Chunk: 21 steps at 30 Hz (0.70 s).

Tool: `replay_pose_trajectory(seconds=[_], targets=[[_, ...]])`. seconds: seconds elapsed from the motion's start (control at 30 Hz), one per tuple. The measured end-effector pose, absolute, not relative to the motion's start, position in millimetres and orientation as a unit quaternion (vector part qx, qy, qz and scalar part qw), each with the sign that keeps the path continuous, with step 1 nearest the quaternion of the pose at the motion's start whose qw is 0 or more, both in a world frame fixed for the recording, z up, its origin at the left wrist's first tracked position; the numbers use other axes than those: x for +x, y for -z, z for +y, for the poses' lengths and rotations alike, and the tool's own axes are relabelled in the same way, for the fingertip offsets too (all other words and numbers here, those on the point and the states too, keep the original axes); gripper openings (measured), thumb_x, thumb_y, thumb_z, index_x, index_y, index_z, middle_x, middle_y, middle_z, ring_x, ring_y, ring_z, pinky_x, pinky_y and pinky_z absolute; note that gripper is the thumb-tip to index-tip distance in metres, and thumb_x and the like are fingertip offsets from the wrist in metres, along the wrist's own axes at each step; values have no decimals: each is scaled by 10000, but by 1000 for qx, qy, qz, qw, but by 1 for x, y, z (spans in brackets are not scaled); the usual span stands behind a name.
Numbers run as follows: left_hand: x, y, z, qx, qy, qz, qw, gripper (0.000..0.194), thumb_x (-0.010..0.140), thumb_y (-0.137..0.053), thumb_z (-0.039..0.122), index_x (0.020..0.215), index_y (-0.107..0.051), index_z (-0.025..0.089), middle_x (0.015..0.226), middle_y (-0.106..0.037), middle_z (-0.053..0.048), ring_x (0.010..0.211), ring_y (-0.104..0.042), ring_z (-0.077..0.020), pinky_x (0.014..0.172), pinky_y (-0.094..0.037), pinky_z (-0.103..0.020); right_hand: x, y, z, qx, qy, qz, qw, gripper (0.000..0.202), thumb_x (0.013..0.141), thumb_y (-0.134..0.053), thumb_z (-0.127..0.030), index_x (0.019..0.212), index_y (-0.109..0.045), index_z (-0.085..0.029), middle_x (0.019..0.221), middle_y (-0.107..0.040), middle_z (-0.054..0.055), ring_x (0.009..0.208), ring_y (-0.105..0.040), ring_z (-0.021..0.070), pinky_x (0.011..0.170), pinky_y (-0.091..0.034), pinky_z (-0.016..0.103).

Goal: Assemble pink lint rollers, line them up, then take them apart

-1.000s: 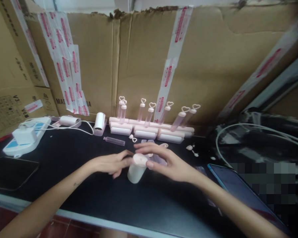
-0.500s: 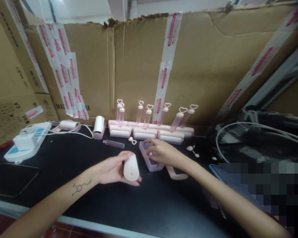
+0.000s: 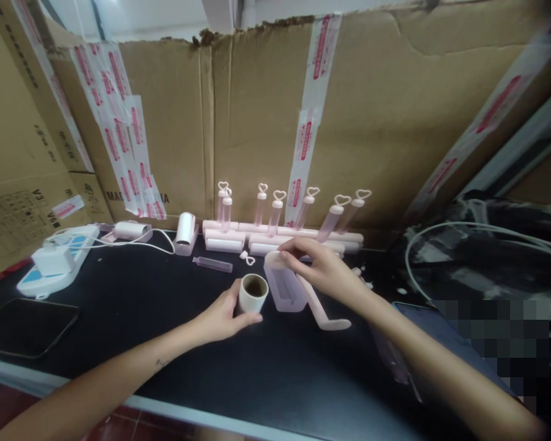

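Observation:
My left hand (image 3: 220, 315) is wrapped round a white paper roll (image 3: 248, 304), its hollow brown core facing up toward me. To the right of the roll, a translucent lilac case (image 3: 290, 300) lies open on the black table. My right hand (image 3: 319, 263) is over the far end of that case, thumb and fingers pinched on a small pale round piece (image 3: 277, 260); its exact kind is unclear. Beside the case, under my right wrist, lies a pale pink bent handle (image 3: 324, 318).
Pink-and-white rollers (image 3: 224, 241) line the back, with several clear tubes with heart-shaped tops (image 3: 275, 214) standing there. A loose clear tube (image 3: 213, 264) and heart top (image 3: 248, 258) lie nearer. At left are a power strip (image 3: 80, 245) and phone (image 3: 32, 324); cardboard (image 3: 257, 122) walls the back.
My left hand has turned the roll so its hollow end faces up. My right hand has lifted from inside the case to its far end, now pinching a pale round piece.

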<state>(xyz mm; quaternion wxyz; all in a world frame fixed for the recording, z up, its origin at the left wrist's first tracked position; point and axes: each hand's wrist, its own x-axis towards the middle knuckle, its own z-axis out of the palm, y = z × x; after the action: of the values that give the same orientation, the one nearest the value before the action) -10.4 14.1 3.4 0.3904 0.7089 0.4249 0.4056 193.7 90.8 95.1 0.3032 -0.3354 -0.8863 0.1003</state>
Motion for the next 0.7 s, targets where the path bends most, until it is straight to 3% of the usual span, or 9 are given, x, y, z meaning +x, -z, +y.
replay_pose_trajectory(seconds=[0.13, 0.23, 0.37, 0.53, 0.57, 0.7], targets=[[-7, -8, 9, 729, -371, 417, 397, 554, 767, -657, 372, 1232, -434, 169, 1190, -562, -100, 1231, -424, -298, 1055, -311, -412, 179, -95, 65, -300, -287, -849, 326, 296, 867, -480, -402, 824, -654, -167, 770, -641, 41, 715, -589, 175, 645, -472, 285], [-5, -6, 9, 729, -372, 414, 399, 582, 770, -652, 376, 1255, -417, 159, 1227, -543, -107, 1266, -390, -304, 1073, -291, -418, 172, -86, 56, -311, -265, -857, 314, 244, 836, -538, -371, 857, -683, -176, 826, -593, 44, 716, -559, 160, 674, -461, 292], [-5, -3, 10, 729, -371, 414, 399, 646, 776, -648, 360, 1315, -357, 155, 1301, -490, -127, 1295, -363, -310, 1091, -262, -446, 168, -79, 53, -302, -278, -860, 303, 232, 870, -481, -319, 970, -655, -202, 930, -573, 52, 776, -566, 162, 692, -457, 289], [-8, -2, 7, 728, -418, 383, 386, 934, 768, -663, 297, 1430, -15, 181, 1375, -411, -165, 1313, -370, -281, 1102, -252, -454, 164, -70, 45, -284, -287, -858, 319, 235, 914, -418, -299, 1093, -555, -231, 1055, -560, 54, 906, -565, 170, 747, -467, 292], [-9, -2, 6, 733, -426, 377, 373, 942, 766, -665, 292, 1431, -5, 193, 1396, -384, -166, 1316, -368, -277, 1104, -254, -448, 165, -69, 45, -293, -294, -849, 326, 244, 920, -412, -322, 1121, -521, -236, 1047, -561, 50, 881, -570, 164, 731, -474, 288], [-12, 0, 6, 776, -410, 370, 306, 680, 779, -651, 304, 1341, -275, 239, 1428, -337, -138, 1302, -384, -276, 1094, -285, -421, 185, -73, 61, -342, -342, -800, 354, 278, 936, -347, -425, 1103, -443, -223, 893, -567, 18, 623, -552, 120, 592, -489, 271]])
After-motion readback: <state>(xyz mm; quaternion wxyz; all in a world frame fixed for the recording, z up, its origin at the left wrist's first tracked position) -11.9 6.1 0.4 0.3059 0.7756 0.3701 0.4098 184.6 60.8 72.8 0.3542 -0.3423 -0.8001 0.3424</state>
